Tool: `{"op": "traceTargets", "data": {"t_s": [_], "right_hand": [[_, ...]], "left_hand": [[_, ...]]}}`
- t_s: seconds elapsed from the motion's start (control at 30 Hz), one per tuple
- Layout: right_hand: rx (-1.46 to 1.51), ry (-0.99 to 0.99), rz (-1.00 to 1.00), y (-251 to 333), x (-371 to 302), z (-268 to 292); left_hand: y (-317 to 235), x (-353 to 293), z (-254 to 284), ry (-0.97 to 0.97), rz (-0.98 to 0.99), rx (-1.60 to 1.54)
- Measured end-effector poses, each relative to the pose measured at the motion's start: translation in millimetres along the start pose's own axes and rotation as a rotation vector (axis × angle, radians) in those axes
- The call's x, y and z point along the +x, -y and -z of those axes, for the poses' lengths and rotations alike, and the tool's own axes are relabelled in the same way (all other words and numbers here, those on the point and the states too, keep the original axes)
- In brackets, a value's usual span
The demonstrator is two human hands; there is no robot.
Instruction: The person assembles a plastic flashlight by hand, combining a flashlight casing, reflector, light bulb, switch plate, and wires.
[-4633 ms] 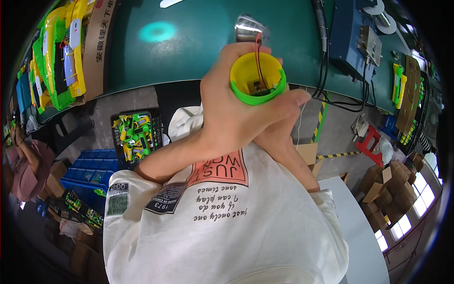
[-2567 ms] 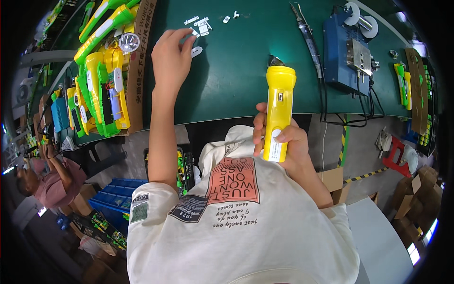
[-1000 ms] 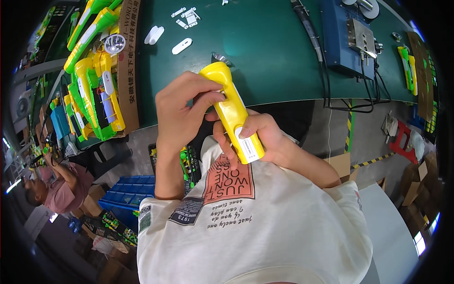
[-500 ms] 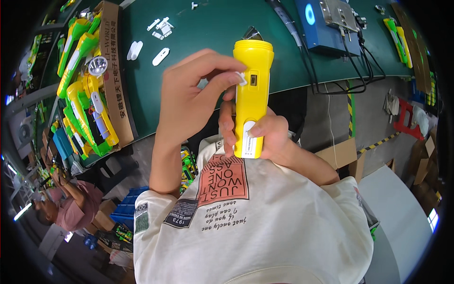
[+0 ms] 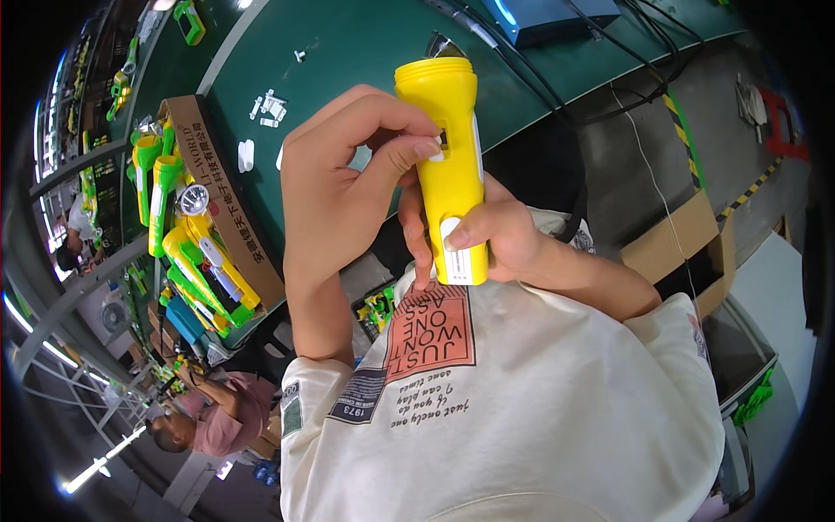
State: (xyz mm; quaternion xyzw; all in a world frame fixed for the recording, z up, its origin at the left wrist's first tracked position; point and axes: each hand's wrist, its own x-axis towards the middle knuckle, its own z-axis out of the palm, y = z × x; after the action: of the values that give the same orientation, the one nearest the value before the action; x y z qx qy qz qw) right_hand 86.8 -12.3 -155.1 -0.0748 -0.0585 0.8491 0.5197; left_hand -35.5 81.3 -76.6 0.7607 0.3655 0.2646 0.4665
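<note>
The yellow torch body (image 5: 455, 187) is in both hands, wide end away from the wearer. At its left side, the left hand (image 5: 335, 178) pinches a small white piece (image 5: 437, 157) by the slot (image 5: 444, 139), apparently not yet seated; the right hand (image 5: 506, 230) wraps its lower end. The reflector (image 5: 445, 45) juts beyond its wide end, unfitted. Left of it, white parts (image 5: 271, 108) lie on the green counter (image 5: 348, 54); farther left, a co-worker (image 5: 230, 413).
</note>
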Motion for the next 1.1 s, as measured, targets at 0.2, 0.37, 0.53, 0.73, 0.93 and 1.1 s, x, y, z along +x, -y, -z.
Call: {"op": "traceTargets", "data": {"t_s": [0.2, 0.37, 0.53, 0.73, 0.93, 1.1], "right_hand": [[-0.015, 0.001, 0.021, 3.5, -3.3, -2.4], [-0.058, -0.009, 0.036, 3.2, -4.1, -1.4], [-0.069, -0.021, 0.03, 2.7, -4.7, -3.0], [-0.088, -0.023, 0.034, 0.0, -5.1, -1.1], [-0.143, -0.054, 0.056, -2.8, -5.2, -1.5], [-0.284, -0.18, -0.024, 0.0, -8.8, 1.0]], "left_hand": [[4.2, 3.8, -8.8, -0.107, -0.073, -0.004], [3.0, 2.7, -9.8, -0.117, -0.072, 0.02], [2.7, 2.0, -10.9, -0.16, -0.143, 0.09], [-2.2, -1.7, -10.9, -0.105, -0.119, 0.194], [-2.0, -11.2, -15.3, -0.149, -0.111, 0.37], [-1.7, -12.2, -23.2, -0.087, -0.196, 0.742]]}}
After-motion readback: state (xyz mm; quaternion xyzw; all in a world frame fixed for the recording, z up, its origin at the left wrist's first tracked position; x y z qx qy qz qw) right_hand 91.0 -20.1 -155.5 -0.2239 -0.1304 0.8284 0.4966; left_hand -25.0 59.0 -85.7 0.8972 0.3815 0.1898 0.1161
